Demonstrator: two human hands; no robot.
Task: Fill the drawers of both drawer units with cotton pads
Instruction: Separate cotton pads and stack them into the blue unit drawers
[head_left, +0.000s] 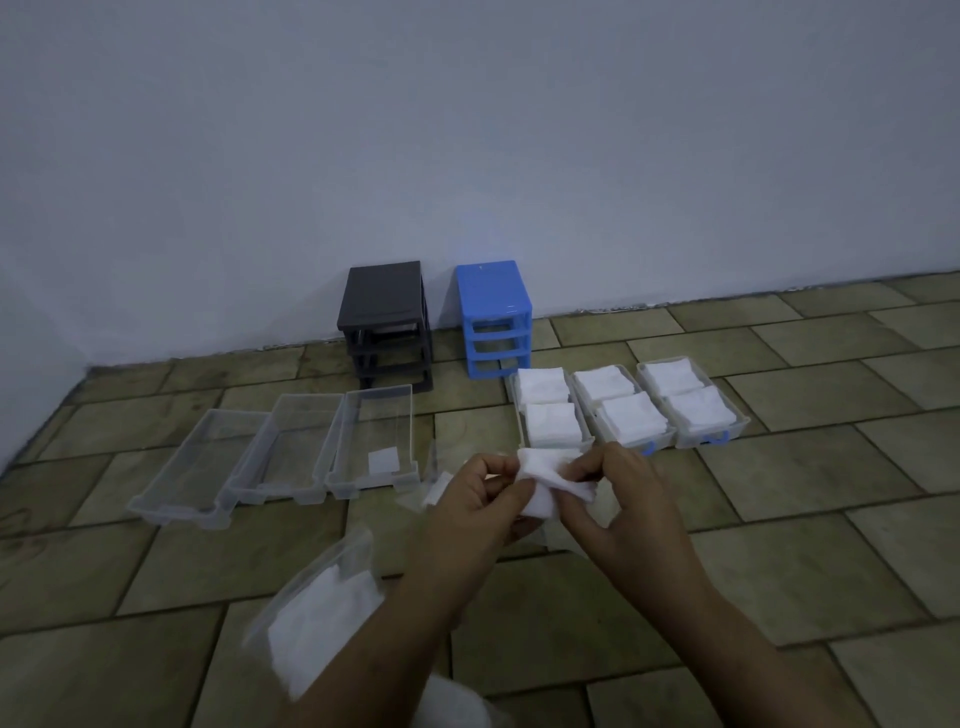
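Looks like a bare room in a home, dimly lit. Shown by a plain pale wall (467, 130) meeting a floor of worn olive tiles (779, 561) with dark grout. Worked on at floor level, with small plastic drawer units (493, 317) set against the wall.

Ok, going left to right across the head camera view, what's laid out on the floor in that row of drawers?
Three clear drawers side by side: empty drawer → second empty drawer → drawer with one pad → then three filled drawers: first filled drawer → second filled drawer → third filled drawer.
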